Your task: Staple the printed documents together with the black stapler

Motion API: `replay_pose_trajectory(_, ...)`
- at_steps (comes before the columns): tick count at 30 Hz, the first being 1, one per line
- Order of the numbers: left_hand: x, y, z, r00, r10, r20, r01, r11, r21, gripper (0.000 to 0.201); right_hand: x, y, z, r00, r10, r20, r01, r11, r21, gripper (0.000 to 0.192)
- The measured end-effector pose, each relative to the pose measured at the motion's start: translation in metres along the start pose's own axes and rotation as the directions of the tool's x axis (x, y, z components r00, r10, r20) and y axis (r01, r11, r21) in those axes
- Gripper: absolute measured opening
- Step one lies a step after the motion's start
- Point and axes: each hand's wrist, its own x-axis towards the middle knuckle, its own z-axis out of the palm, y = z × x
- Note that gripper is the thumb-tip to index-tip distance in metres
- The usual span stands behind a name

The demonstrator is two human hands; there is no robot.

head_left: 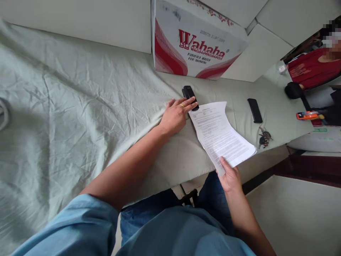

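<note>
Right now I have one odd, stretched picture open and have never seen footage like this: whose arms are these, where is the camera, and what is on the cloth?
The camera sits on a person's head and looks down, so the two bare arms are the wearer's own; there is no machine. The left hand rests on the pale green cloth with its fingertips on a black stapler. The right hand holds the near edge of a stack of printed papers, whose far end lies on the cloth beside the stapler. Further right lie a black phone and a bunch of keys. A Wahaha water carton stands behind. At the far right sits another person in a red top.
</note>
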Motion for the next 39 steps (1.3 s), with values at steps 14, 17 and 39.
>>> replay_pose_trajectory(14,-0.006,-0.009,0.005,0.886,-0.316,-0.339,0.137,0.877,-0.46,0.019,-0.073,0.028,-0.031,0.94,0.214,-0.265,-0.169,0.969,0.181,0.055)
replay_pose_trajectory(17,-0.024,0.007,-0.009,0.859,-0.483,-0.167,0.254,0.687,-0.681,0.019,-0.078,0.03,-0.019,0.945,0.235,-0.229,-0.182,0.956,0.229,0.057)
replay_pose_trajectory(39,-0.066,0.019,-0.03,0.875,-0.448,0.181,0.34,0.305,-0.89,0.057,0.057,-0.06,-0.001,0.897,-0.365,0.251,0.391,0.919,-0.059,0.066)
